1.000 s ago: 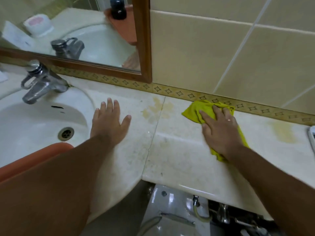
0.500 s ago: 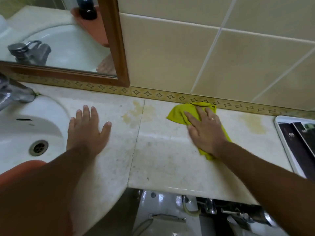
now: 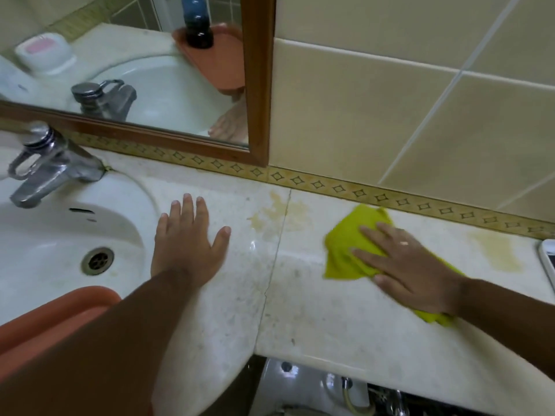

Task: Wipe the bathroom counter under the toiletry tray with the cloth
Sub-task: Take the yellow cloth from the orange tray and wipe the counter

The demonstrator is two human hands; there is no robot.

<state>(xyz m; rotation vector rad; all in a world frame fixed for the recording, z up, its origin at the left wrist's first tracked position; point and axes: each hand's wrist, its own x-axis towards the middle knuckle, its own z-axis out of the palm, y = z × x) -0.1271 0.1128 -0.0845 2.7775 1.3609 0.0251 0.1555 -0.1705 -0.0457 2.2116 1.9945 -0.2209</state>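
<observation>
A yellow-green cloth (image 3: 345, 250) lies on the pale stone counter (image 3: 315, 319), right of its seam. My right hand (image 3: 411, 271) presses flat on the cloth, fingers spread, a ring on one finger. My left hand (image 3: 186, 244) rests flat and spread on the counter beside the sink, holding nothing. An orange tray (image 3: 45, 319) sits over the sink's near edge at the lower left, partly hidden by my left arm. Yellowish stains mark the counter near the seam (image 3: 276, 214) and at the far right (image 3: 498, 250).
A white sink (image 3: 60, 235) with a chrome tap (image 3: 48, 166) is at the left. A wood-framed mirror (image 3: 258, 85) hangs above it, on the tiled wall (image 3: 390, 115). A white-edged flat object (image 3: 548, 262) lies at the right edge. Pipes show below the counter's front edge.
My right hand has slid the cloth away from the back wall strip, toward the right and the front. The view swung back left, showing the tap again. My left hand stayed put.
</observation>
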